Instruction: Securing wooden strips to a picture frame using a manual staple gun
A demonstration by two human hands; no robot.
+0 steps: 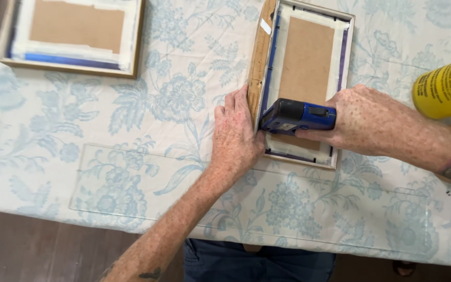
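**Two hands at the back of a picture frame**

Fingers [234, 112] of the left hand [236, 138] lie straight and close together, flat against the outer left edge of the picture frame [261, 57], holding nothing but pressing on the wood. That forearm rises from the lower left, the wrist bent slightly so the palm rests on the floral tablecloth [131, 120] just beside the frame's near left corner. The right hand [377, 122] comes in from the right, forearm level, its fingers wrapped tight around a blue stapler-like tool [298, 116]. The tool lies across the frame's lower part, its nose pointing left and meeting the inside of the left rail, right by the left fingertips.

The frame lies face down, its long sides running away from the person, a brown backing board [306, 60] taped inside it. A second frame [74, 36], also face down, lies well apart at the far left, partly cut off by the picture's top edge. A clear sheet [126, 183] lies flat on the cloth in front of the left arm, reaching under the frame's near end. A yellow cylinder [447, 89] lies near the right wrist at the right border. The cloth between the two frames is open, and the table's near edge [79, 219] runs close below the clear sheet
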